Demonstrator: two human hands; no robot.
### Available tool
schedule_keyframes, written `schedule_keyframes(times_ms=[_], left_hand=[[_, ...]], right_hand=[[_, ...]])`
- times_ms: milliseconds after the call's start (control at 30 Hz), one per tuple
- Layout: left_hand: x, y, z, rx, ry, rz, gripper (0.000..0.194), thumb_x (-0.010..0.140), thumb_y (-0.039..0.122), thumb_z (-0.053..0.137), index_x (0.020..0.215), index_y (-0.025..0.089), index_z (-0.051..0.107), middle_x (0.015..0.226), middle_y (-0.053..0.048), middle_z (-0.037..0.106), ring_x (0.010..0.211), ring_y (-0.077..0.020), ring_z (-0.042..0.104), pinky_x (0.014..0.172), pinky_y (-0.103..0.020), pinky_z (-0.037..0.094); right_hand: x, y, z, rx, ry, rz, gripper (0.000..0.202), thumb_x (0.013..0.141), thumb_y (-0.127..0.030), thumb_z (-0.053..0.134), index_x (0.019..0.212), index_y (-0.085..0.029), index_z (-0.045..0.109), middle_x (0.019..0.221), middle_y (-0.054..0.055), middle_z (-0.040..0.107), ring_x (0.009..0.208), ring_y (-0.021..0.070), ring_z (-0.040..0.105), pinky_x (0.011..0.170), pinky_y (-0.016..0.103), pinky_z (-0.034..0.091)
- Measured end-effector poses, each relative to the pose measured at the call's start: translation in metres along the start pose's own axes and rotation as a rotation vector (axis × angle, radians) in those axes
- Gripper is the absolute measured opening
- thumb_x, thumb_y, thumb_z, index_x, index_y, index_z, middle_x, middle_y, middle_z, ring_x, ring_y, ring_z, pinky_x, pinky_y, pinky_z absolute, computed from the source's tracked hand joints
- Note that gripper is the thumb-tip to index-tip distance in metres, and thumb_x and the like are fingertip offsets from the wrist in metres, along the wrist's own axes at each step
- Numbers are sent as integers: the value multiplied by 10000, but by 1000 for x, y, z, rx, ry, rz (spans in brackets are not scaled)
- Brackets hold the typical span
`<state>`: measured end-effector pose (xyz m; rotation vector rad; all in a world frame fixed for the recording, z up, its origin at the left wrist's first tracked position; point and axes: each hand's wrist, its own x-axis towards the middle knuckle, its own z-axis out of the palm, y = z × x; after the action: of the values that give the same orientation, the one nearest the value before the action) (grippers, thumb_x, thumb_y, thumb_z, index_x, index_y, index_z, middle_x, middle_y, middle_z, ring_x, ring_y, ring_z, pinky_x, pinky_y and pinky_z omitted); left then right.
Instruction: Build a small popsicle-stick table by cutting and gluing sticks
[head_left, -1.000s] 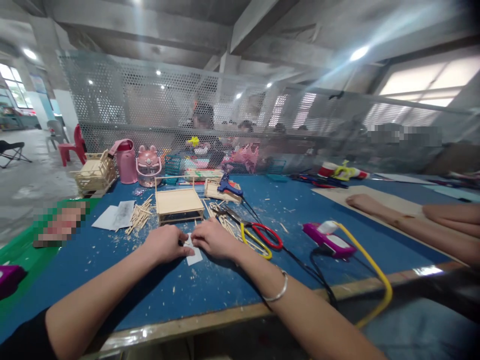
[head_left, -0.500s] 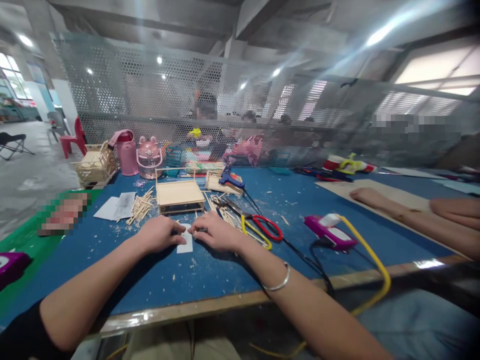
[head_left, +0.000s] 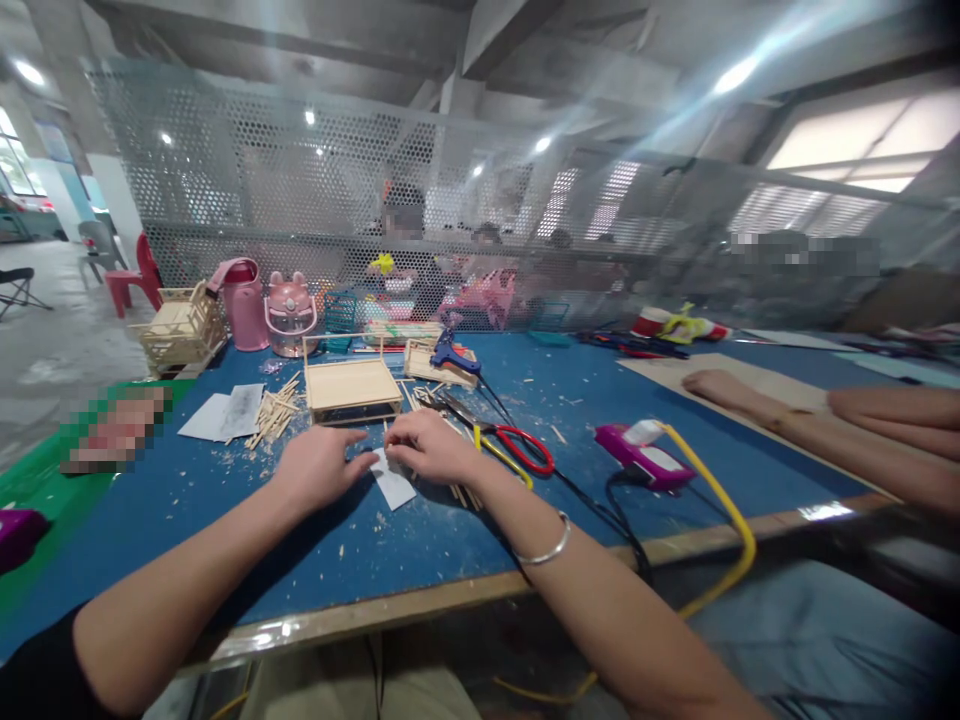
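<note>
A small white piece of paper (head_left: pixel 395 487) lies slantwise on the blue tabletop between my hands. My left hand (head_left: pixel 319 467) is at its left, thumb and forefinger apart, the thumb tip near the paper's upper edge. Bent over the paper's upper end is my right hand (head_left: pixel 433 447), fingers curled and pressed together; what they pinch is too small to make out. Just beyond my hands stands a little wooden stick frame with a flat panel (head_left: pixel 352 385). Loose wooden sticks (head_left: pixel 274 410) lie to its left, and more are partly under my right hand.
Scissors with a red and yellow handle (head_left: pixel 527 450) lie right of my hand. A blue glue gun (head_left: pixel 454 355) rests on another wooden piece. A purple device (head_left: pixel 645 457) with a yellow cable sits farther right, near another person's arm (head_left: pixel 750 405). Pink bottles (head_left: pixel 244 305) stand behind.
The paper has turned, its near end swinging right. My left thumb and forefinger have come off it and spread apart. My right hand stays at its upper end. The whole view has shifted slightly.
</note>
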<state>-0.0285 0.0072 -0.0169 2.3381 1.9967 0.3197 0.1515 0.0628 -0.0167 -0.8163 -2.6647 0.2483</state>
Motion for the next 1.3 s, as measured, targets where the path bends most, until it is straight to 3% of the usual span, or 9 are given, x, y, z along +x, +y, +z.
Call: schedule_keyframes(times_ms=[133, 333, 733, 867, 1033, 1300], left_hand=[[-4, 15, 9, 7, -121, 51, 492, 693, 610, 441, 1014, 281, 617, 901, -90, 674, 855, -278, 608, 659, -321, 441], [1, 9, 9, 19, -194, 67, 508, 671, 611, 461, 1075, 326, 579, 953, -68, 668, 885, -289, 605, 651, -339, 457], [2, 9, 10, -8, -196, 50, 542, 648, 614, 481, 1078, 303, 588, 963, -94, 669, 909, -303, 598, 673, -346, 452], [3, 7, 9, -28, -192, 50, 511, 654, 605, 490, 1068, 321, 588, 958, -73, 667, 909, -286, 597, 659, -314, 440], [2, -1, 6, -114, -106, 78, 423, 673, 533, 533, 1024, 311, 614, 848, -32, 673, 789, -212, 603, 630, -256, 397], [3, -1, 4, -705, -81, 60, 456, 734, 521, 434, 759, 133, 671, 545, 13, 523, 509, -98, 400, 506, -223, 299]], right_hand=[[2, 1, 4, -95, -32, 29, 128, 777, -228, 530, 764, -178, 647, 789, 27, 662, 775, 144, 543, 714, 281, 258], [2, -1, 5, -222, -121, 9, 131, 765, -189, 520, 713, -184, 640, 772, 32, 671, 769, 150, 528, 734, 311, 204], [3, -1, 5, -301, -94, 2, 169, 770, -187, 481, 705, -169, 636, 754, 50, 664, 763, 165, 539, 721, 316, 245], [2, 2, 4, -20, -96, 22, 165, 754, -188, 496, 728, -151, 655, 727, 38, 658, 703, 135, 552, 657, 246, 329], [2, 3, 4, 445, 15, 162, 230, 778, -263, 483, 797, -128, 668, 684, 16, 645, 635, 114, 556, 597, 200, 395], [2, -6, 1, 552, 96, 140, 211, 758, -255, 514, 802, -133, 680, 709, 23, 663, 668, 121, 566, 639, 217, 414]])
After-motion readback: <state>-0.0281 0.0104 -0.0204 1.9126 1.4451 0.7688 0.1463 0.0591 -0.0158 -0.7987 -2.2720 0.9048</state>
